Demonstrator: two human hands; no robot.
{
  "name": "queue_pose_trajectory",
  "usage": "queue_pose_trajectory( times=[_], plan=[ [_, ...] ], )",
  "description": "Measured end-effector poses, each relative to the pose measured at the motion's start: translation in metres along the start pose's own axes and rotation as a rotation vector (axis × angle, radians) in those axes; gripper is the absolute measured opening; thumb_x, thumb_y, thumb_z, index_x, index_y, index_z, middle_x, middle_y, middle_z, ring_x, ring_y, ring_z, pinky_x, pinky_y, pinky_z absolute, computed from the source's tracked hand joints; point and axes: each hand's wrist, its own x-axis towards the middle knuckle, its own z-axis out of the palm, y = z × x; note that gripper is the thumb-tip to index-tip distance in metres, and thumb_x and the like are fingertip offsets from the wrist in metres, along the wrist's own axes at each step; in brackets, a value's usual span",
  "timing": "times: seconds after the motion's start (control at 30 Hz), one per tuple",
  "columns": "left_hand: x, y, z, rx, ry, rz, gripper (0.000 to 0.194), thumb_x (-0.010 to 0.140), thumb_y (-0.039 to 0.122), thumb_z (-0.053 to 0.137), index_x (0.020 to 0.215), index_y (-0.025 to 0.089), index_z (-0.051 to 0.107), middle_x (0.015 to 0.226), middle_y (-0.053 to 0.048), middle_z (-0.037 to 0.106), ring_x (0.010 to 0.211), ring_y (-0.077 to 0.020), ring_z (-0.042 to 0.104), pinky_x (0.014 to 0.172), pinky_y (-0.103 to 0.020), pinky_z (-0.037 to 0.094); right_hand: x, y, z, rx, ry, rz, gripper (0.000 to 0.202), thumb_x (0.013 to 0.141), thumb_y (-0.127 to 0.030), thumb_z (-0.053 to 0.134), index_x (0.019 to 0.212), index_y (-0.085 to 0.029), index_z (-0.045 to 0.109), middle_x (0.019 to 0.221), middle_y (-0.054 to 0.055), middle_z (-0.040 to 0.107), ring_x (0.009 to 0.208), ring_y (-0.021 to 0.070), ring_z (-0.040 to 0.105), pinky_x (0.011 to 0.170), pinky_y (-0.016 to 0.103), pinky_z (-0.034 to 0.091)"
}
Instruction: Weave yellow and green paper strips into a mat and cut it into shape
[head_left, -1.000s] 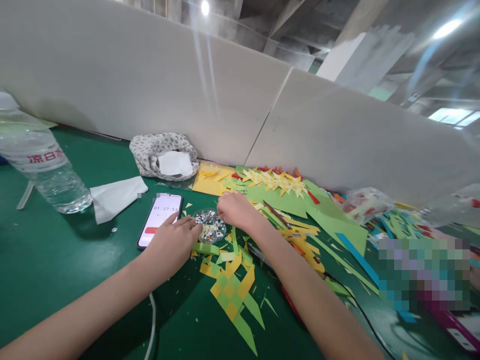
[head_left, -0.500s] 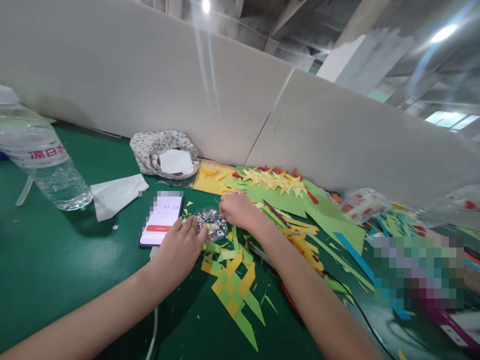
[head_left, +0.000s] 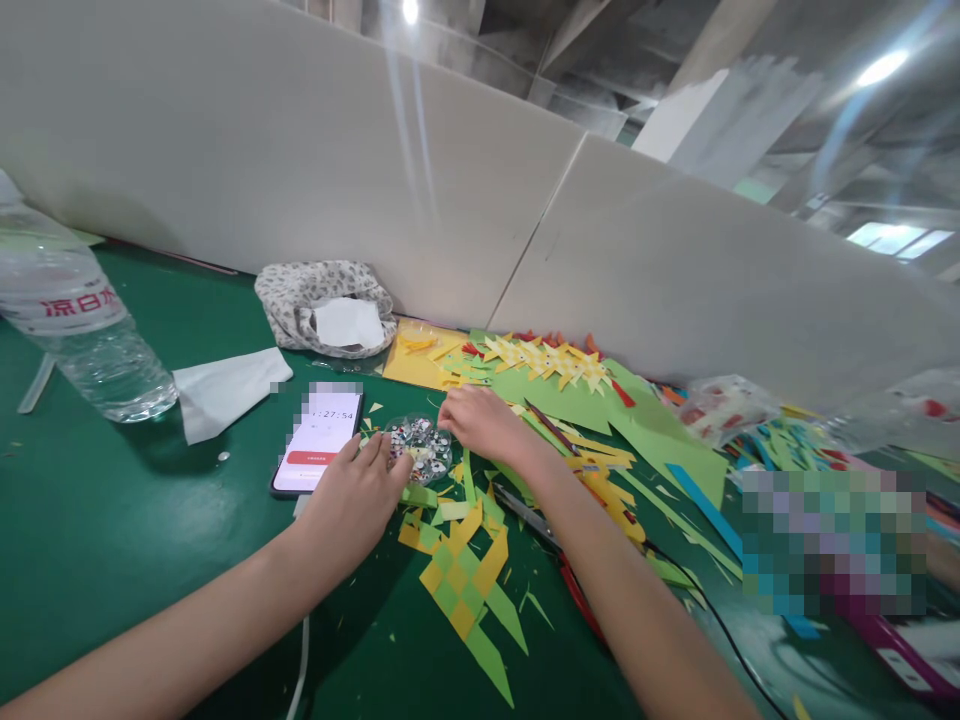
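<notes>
A clear round case [head_left: 421, 450] with small black-and-white googly eyes in its compartments lies on the green table between my hands. My left hand [head_left: 369, 478] is at its left side, fingers bent together and thumb against the rim. At the upper right of the case is my right hand [head_left: 476, 420], its fingers drawn together in a pinch; what they hold, if anything, is hidden. Just in front of the case lies a woven yellow-and-green paper piece [head_left: 457, 575] with pointed strip ends. A lit phone [head_left: 313, 445] sits left of my left hand.
Scissors [head_left: 532, 515] and a yellow glue gun [head_left: 619, 510] lie partly behind my right forearm. Green paper sheets [head_left: 645, 425] and a woven yellow paper piece [head_left: 551, 362] lie along the partition. At left stand a water bottle [head_left: 90, 310] and a spotted cloth bag [head_left: 289, 305].
Both hands stay at the case with almost no movement. The view shifts slightly, and the phone's timer moves on by a second.
</notes>
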Motion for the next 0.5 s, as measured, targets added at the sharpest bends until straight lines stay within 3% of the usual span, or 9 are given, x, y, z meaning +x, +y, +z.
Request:
queue_pose_trajectory(
  times=[0.23,0.5],
  plan=[
    [-0.001,-0.002,0.001,0.015,0.035,0.004,0.040,0.074,-0.001,0.040,0.109,0.013,0.054,0.119,-0.017,0.061,0.116,-0.0270,0.052,0.087,-0.039,0.045,-0.006,0.002,-0.005,0.017,0.081,0.061,0.015,0.090,-0.023,0.046,0.088,-0.015,0.059,0.092,0.006,0.060,0.086,0.0167,0.054,0.072,0.027,0.034],
    [0.000,-0.001,0.001,0.000,0.013,0.012,0.038,0.075,-0.001,0.040,0.108,0.010,0.053,0.121,-0.021,0.058,0.116,-0.0297,0.052,0.086,-0.041,0.045,-0.003,-0.005,-0.007,0.007,0.085,0.039,0.017,0.086,-0.032,0.055,0.083,-0.016,0.059,0.090,0.005,0.062,0.086,0.0169,0.054,0.074,0.028,0.033]
  ],
)
